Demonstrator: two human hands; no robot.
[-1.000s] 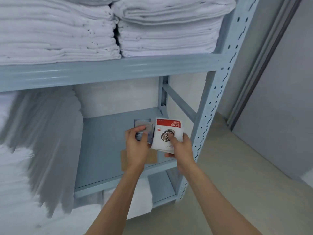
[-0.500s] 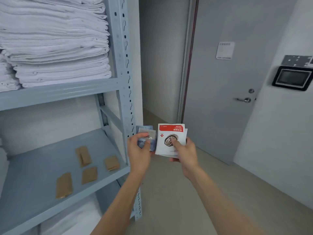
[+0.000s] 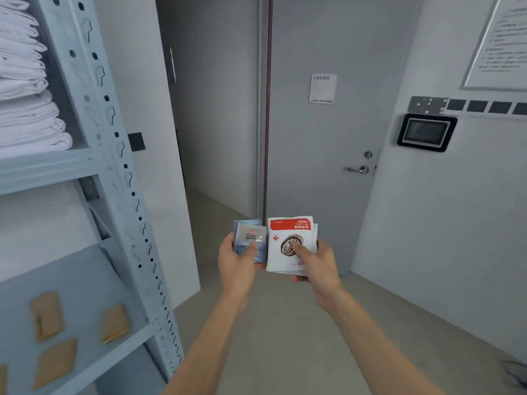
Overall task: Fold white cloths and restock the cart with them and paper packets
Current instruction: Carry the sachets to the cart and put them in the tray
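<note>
My left hand (image 3: 238, 266) grips a small stack of blue-grey coffee packets (image 3: 250, 238), thumb on top. My right hand (image 3: 318, 263) holds a few white packets with a red top band and a round dark print (image 3: 288, 238), thumb pressed on the front one. Both hands are held out in front of me, side by side, over the floor. Folded white cloths (image 3: 25, 92) are stacked on the upper shelf at the far left. No cart is in view.
A pale blue metal shelving unit (image 3: 114, 172) stands at the left; its lower shelf (image 3: 85, 283) carries several brown paper packets (image 3: 47, 313). A grey door (image 3: 322, 155) with a lever handle faces me. A wall panel screen (image 3: 427, 132) hangs at the right. The floor is beige.
My view has swung right, away from the shelf toward the door. Both hands have kept their packets and come away from the shelf into open space.
</note>
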